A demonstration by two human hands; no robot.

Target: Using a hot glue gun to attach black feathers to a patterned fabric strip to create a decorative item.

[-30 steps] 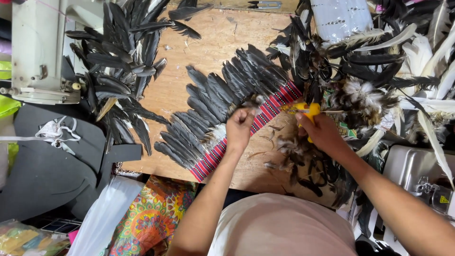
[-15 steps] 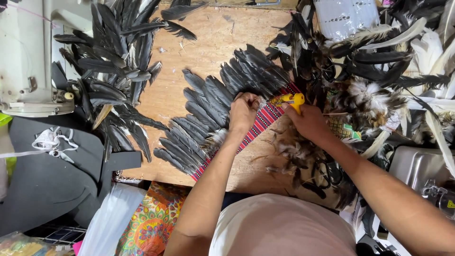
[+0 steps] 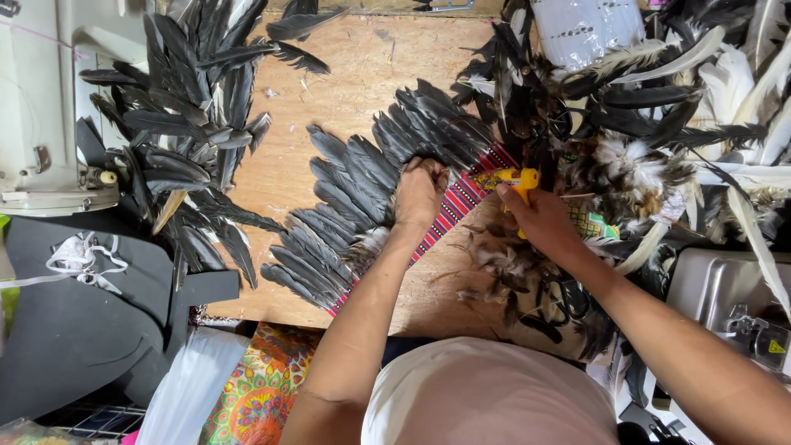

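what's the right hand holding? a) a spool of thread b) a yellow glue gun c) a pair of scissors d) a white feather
b: the right hand grips a yellow glue gun, nozzle aimed at the red woven strip where the left hand presses on the dark feathers.

Blk feathers (image 3: 362,177), red striped band (image 3: 461,202), yellow glue gun (image 3: 507,179), tan board (image 3: 354,74).

Off to my left a loose heap of dark feathers (image 3: 177,124) lies on the wooden tabletop (image 3: 362,66), just beside a pale sewing machine (image 3: 41,107). Below it sits a dark foam sheet (image 3: 74,330) with a white strap (image 3: 78,255). White feathers (image 3: 741,74) pile up at my far right, above a grey metal case (image 3: 725,288).
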